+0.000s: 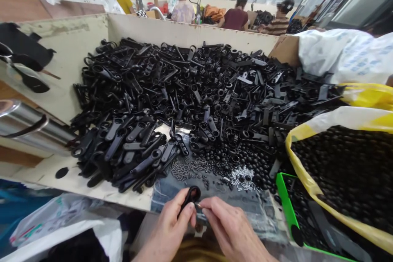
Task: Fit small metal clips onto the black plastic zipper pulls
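We find the left hand (168,226) holding a black plastic loop-ended part (192,196) just above the front edge of an open bin (190,28), its fingers (185,213) closed narrowly on the part. The right hand (230,226) lies just beside it, with its thumb and forefinger pinched narrowly on what appears to be a small metal pin (198,205). At this size, we cannot confirm the pin's exact form. Both hands work over a blue printed sheet (245,208). Close by lie loose silver metal sleeves (239,178) and round black beads (254,172), with a heaped pile of black plastic parts (190,90) behind them.

We identify three hazards. The pin is very small and held only at the fingertips, so a slight loss of pinch could drop it among the dark parts, where it would be difficult to find. The smooth plastic part could turn in the left hand under sideways pressure. A careless sleeve or wrist movement could also disturb the sleeves and beads, rolling the beads toward the edge.
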`<state>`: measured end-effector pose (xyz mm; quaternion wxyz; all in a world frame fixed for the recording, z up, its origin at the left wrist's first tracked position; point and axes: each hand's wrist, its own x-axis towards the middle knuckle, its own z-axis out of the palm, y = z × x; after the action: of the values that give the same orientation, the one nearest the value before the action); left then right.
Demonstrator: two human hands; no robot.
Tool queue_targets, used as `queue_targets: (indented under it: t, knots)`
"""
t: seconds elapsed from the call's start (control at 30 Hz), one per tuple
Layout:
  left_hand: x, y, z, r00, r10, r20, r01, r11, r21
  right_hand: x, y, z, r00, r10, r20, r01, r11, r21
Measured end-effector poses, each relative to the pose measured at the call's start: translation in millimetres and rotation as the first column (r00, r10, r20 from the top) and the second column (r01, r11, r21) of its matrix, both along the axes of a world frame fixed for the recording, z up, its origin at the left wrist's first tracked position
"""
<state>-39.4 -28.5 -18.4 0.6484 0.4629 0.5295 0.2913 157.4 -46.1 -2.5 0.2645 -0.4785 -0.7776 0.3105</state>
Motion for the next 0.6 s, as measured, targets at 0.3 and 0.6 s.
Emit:
queue_targets:
  t: [0.3,0.6]
  knots:
    - [4,-1,1.6,0.999,0.017,-0.042,-0.016,0.999,0.029,-4,2,-1.1,1.000,-0.010,-0.005,0.009,0.998,-0.061]
    - [12,-6,-10.3,0.994,0.085,-0.062,-0.086,0.996,-0.012,-19,0,-13.8,0.972,-0.034,0.234,0.051,0.996,-0.069]
